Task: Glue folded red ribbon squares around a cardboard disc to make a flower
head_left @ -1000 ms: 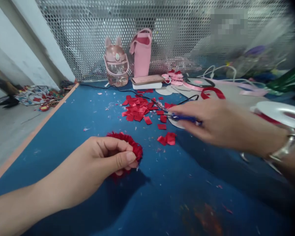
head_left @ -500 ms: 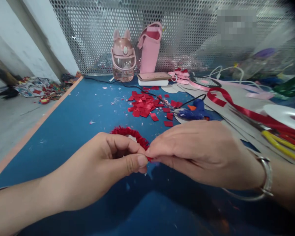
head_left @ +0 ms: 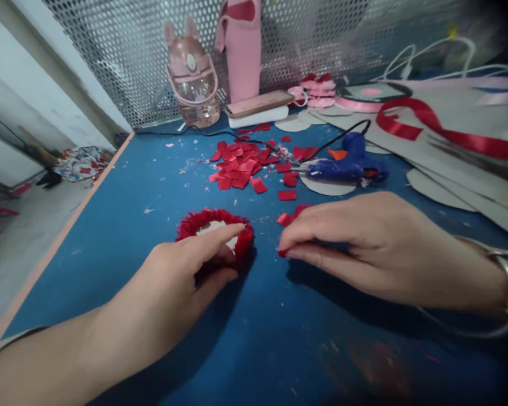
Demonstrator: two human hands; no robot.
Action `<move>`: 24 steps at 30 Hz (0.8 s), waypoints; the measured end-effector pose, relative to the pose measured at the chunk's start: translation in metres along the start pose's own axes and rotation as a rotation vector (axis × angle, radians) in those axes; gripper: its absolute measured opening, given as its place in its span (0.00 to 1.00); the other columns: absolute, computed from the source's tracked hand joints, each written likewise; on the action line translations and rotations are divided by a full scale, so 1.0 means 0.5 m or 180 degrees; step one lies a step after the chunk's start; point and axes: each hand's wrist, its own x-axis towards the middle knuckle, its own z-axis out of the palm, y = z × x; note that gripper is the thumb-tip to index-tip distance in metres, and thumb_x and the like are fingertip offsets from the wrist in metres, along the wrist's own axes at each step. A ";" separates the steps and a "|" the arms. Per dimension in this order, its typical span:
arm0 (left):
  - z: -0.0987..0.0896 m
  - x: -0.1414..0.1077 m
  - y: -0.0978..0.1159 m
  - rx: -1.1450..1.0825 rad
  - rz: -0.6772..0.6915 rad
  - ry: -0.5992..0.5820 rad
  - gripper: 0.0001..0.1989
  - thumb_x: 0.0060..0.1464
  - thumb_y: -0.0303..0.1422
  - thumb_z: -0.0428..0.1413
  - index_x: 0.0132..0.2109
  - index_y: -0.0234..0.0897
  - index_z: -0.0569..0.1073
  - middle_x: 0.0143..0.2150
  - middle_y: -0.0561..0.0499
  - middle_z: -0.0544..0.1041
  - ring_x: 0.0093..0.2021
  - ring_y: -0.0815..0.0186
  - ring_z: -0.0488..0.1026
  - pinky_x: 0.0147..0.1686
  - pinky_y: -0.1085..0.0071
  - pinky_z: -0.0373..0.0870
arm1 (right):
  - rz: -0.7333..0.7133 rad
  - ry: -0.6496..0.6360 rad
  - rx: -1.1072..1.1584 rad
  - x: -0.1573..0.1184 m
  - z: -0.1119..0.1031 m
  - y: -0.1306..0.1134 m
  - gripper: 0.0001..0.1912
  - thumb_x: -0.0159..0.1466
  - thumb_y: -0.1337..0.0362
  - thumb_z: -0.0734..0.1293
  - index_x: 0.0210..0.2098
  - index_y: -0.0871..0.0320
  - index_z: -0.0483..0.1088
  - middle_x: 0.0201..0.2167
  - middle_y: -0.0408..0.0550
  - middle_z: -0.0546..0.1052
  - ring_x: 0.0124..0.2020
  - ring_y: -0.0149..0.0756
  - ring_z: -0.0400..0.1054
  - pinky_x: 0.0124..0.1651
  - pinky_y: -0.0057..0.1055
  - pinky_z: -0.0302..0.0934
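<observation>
A ring of bunched red ribbon pieces [head_left: 214, 215] around a pale disc [head_left: 211, 226] lies on the blue table. My left hand [head_left: 182, 276] is over the ring's near side, hiding part of it. Its index finger reaches across the ring, and the thumb is apart below, with no firm grip visible. To the right, my right hand [head_left: 355, 251] is closed in a pinch on a small red ribbon piece [head_left: 283, 252], of which only the edge shows. Just behind those fingertips are more red ribbon squares [head_left: 294, 215].
A pile of red ribbon squares [head_left: 239, 163] lies ahead, with a blue glue gun [head_left: 342, 168] and its black cord on the right. Behind stand a pink bottle [head_left: 195, 84], a phone [head_left: 260, 104] and a pink pouch [head_left: 243, 56]. Grey card sheets [head_left: 457, 163] and red ribbon [head_left: 444, 132] lie right.
My hands have moved apart; earlier their fingertips met at the ring's edge. The left hand's fingers have opened somewhat, and the ring now rests flat. My view has shifted slightly.
</observation>
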 end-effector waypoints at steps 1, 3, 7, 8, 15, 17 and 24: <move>0.010 0.010 0.006 -0.0027 0.0065 0.0086 0.20 0.62 0.34 0.56 0.61 0.49 0.67 0.44 0.55 0.81 0.37 0.68 0.78 0.42 0.74 0.74 | 0.0054 0.0063 0.0037 -0.002 -0.001 0.003 0.07 0.67 0.66 0.65 0.37 0.56 0.77 0.32 0.42 0.82 0.30 0.31 0.75 0.35 0.26 0.64; 0.029 0.022 0.017 0.0072 0.0349 0.0303 0.15 0.62 0.31 0.56 0.56 0.46 0.71 0.45 0.53 0.80 0.41 0.67 0.78 0.43 0.74 0.74 | 0.0157 0.0206 0.0088 -0.003 -0.001 0.009 0.07 0.66 0.66 0.66 0.37 0.57 0.77 0.33 0.43 0.82 0.31 0.31 0.75 0.36 0.26 0.64; 0.042 0.018 0.024 0.0343 0.0702 0.0530 0.09 0.62 0.29 0.56 0.49 0.42 0.74 0.41 0.51 0.79 0.39 0.67 0.77 0.41 0.73 0.74 | 0.0245 0.0343 0.0199 -0.005 0.003 0.018 0.06 0.65 0.70 0.66 0.36 0.59 0.77 0.32 0.43 0.82 0.31 0.28 0.74 0.37 0.24 0.62; 0.041 0.013 0.023 0.0368 0.0731 0.0512 0.09 0.62 0.29 0.57 0.49 0.43 0.73 0.41 0.52 0.79 0.39 0.67 0.77 0.41 0.73 0.74 | 0.0265 0.0327 0.0243 -0.004 0.005 0.020 0.06 0.65 0.70 0.66 0.36 0.60 0.77 0.31 0.42 0.82 0.30 0.26 0.73 0.36 0.23 0.62; 0.035 -0.021 -0.007 0.0714 0.0869 0.0146 0.18 0.64 0.26 0.52 0.58 0.48 0.69 0.50 0.52 0.80 0.48 0.63 0.78 0.54 0.65 0.73 | 0.0086 -0.0052 0.0426 0.019 0.016 0.025 0.07 0.66 0.72 0.65 0.38 0.61 0.76 0.31 0.41 0.79 0.31 0.23 0.71 0.36 0.20 0.60; 0.039 -0.031 -0.018 0.0826 0.1009 0.0077 0.24 0.64 0.26 0.50 0.64 0.48 0.64 0.54 0.51 0.79 0.53 0.61 0.77 0.58 0.63 0.71 | -0.0156 -0.0207 0.0333 0.030 0.020 0.023 0.09 0.68 0.72 0.63 0.38 0.61 0.77 0.33 0.44 0.79 0.33 0.25 0.71 0.37 0.21 0.61; 0.041 -0.022 -0.012 0.0795 0.1356 0.0195 0.23 0.62 0.18 0.44 0.61 0.35 0.66 0.54 0.48 0.80 0.56 0.64 0.76 0.62 0.70 0.67 | -0.0386 -0.0599 -0.0477 0.050 0.042 0.018 0.15 0.70 0.71 0.59 0.38 0.57 0.78 0.33 0.45 0.74 0.31 0.30 0.67 0.32 0.25 0.58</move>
